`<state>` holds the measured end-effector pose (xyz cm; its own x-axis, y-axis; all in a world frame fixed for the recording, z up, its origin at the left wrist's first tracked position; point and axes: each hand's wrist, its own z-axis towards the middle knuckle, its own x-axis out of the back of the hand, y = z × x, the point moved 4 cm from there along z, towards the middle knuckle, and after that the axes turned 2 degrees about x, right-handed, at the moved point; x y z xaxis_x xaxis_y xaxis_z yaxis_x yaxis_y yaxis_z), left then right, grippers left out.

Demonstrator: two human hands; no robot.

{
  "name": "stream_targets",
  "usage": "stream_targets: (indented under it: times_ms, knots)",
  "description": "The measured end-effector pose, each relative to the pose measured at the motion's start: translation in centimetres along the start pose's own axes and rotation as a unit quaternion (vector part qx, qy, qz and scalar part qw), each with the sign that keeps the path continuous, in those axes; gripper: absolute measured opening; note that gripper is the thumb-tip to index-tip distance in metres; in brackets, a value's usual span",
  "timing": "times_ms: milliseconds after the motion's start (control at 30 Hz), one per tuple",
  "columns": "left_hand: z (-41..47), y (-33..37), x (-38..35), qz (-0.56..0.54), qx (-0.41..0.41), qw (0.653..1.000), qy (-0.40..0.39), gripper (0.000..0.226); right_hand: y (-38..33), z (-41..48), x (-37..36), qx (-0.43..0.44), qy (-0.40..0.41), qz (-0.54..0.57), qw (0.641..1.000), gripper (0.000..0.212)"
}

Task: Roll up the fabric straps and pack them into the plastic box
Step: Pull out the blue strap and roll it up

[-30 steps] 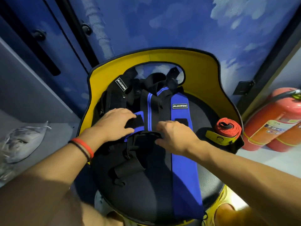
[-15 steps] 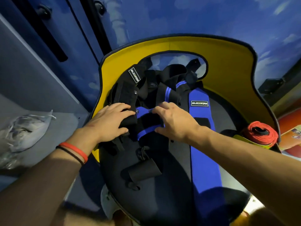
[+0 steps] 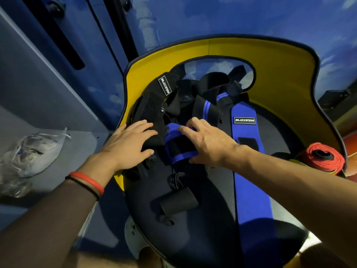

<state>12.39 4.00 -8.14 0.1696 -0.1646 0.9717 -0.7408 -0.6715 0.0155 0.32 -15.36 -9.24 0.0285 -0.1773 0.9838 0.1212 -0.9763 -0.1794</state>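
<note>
Several black and blue fabric straps lie heaped on a round black seat point(image 3: 208, 225) with a yellow curved back point(image 3: 270, 60). My left hand point(image 3: 129, 144) rests flat on a black strap point(image 3: 152, 111) at the left of the heap. My right hand point(image 3: 207, 142) grips a short blue strap point(image 3: 178, 146) with a black patch, thumb under its near edge and fingers over its far edge. A long blue strap point(image 3: 251, 186) with a BLIZZSTAR label runs down the seat on the right. A rolled red strap point(image 3: 324, 157) sits at the seat's right edge. No plastic box is in view.
A small rolled black strap point(image 3: 177, 202) lies on the seat nearer to me. A crumpled clear plastic bag point(image 3: 32, 151) lies on the grey ledge to the left. Blue cabinet doors point(image 3: 63, 41) and a blue wall stand behind the seat.
Both hands have slid a little to the left on the heap. My right hand now has the short blue strap between thumb and fingers, bunched up from lying flat.
</note>
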Motion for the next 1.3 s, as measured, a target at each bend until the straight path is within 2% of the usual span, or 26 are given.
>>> stream_targets:
  times_ms: [167, 300, 433, 533, 600, 667, 767, 867, 933, 1033, 1133, 1200, 1300]
  knots:
    - [0.2, 0.0, -0.1, 0.018, 0.039, 0.999, -0.006, 0.07, 0.2, -1.0, 0.4, 0.012, 0.042, 0.018, 0.999, 0.095]
    - [0.4, 0.1, -0.3, 0.029, 0.077, 0.996, -0.025, 0.08, 0.7, -1.5, 1.1, -0.003, 0.09, 0.111, 0.99, 0.099]
    - [0.0, 2.3, -0.2, -0.074, 0.026, 0.997, -0.019, 0.09, 1.3, -2.0, 0.8, -0.019, 0.077, 0.156, 0.985, 0.1]
    - [-0.2, 4.8, -0.3, -0.062, -0.031, 0.997, 0.018, 0.111, 1.3, -2.0, 0.6, -0.006, 0.077, 0.178, 0.981, 0.101]
    - [0.3, 5.7, -0.8, -0.055, -0.02, 0.997, 0.041, 0.118, 1.1, -1.8, 0.9, 0.003, 0.087, 0.197, 0.977, 0.1]
    - [0.9, 6.1, -1.1, -0.077, 0.005, 0.996, 0.048, 0.115, 0.8, -1.7, 1.2, 0.004, 0.099, 0.217, 0.971, 0.098]
    - [1.3, 6.1, -0.4, -0.171, 0.031, 0.983, 0.063, 0.097, 0.8, -1.6, 1.6, -0.013, 0.126, 0.282, 0.951, 0.098]
    - [1.3, 5.0, 0.3, -0.275, 0.063, 0.958, 0.05, 0.093, 2.0, -1.6, 1.8, -0.081, 0.151, 0.356, 0.919, 0.105]
    - [1.3, 4.2, 0.3, -0.304, 0.046, 0.951, 0.034, 0.095, 2.8, -1.6, 1.4, -0.124, 0.104, 0.371, 0.915, 0.113]
    - [1.2, 4.1, 0.0, -0.325, 0.02, 0.945, 0.01, 0.095, 3.3, -1.7, 0.0, -0.138, 0.016, 0.375, 0.916, 0.123]
    - [1.0, 4.2, 0.2, -0.365, 0.014, 0.931, -0.001, 0.092, 3.4, -1.4, 0.0, -0.145, 0.024, 0.397, 0.906, 0.111]
    - [1.1, 4.3, 0.2, -0.366, 0.019, 0.93, 0.006, 0.092, 3.3, -0.9, 0.6, -0.162, 0.052, 0.44, 0.881, 0.095]
    - [1.4, 4.9, 0.1, -0.325, 0.046, 0.944, 0.029, 0.092, 3.5, -0.2, 1.6, -0.205, 0.099, 0.49, 0.842, 0.092]
